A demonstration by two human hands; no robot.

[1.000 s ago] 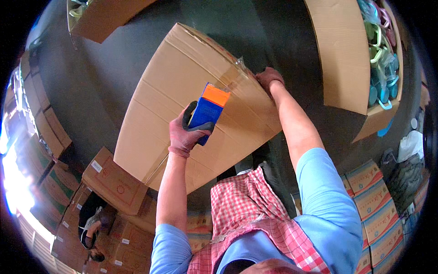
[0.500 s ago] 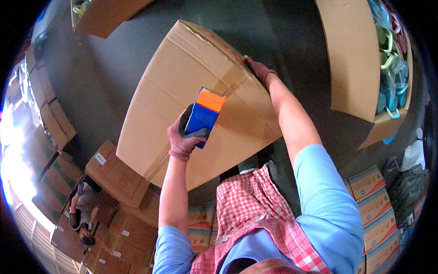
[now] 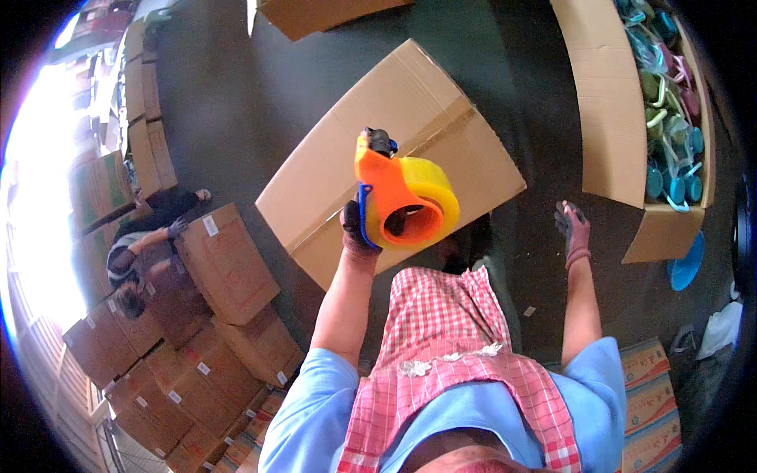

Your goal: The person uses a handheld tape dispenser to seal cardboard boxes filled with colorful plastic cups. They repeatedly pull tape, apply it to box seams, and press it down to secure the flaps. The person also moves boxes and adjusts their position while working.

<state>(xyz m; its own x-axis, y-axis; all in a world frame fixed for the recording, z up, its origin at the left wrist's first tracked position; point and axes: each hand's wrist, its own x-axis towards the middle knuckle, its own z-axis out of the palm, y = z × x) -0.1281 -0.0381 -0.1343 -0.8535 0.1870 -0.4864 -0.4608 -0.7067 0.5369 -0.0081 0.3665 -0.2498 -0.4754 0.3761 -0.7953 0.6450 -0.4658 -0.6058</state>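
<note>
My left hand (image 3: 352, 234), in a dark glove, grips a tape dispenser (image 3: 382, 185) with an orange frame, a blue part and a black end. A roll of yellow tape (image 3: 430, 189) sits on it. Beneath the dispenser is a large closed cardboard box (image 3: 315, 177), with a strip of tape (image 3: 445, 124) across its top. Off to the box's right, my gloved right hand (image 3: 576, 229) hangs in the air. It touches nothing, its fingers loosely bent and a little apart.
At the right stands an open carton (image 3: 611, 102) full of colourful plastic-wrapped items (image 3: 669, 118). Another carton flap (image 3: 315, 16) shows at the top. Stacked boxes (image 3: 189, 386) fill the lower left, where another person (image 3: 142, 256) handles a box (image 3: 229, 264). More cartons (image 3: 650, 402) are piled lower right.
My right hand has let go of the box's far right edge and swung out to the right. My left hand has turned the tape dispenser, and its orange side and tape roll now show.
</note>
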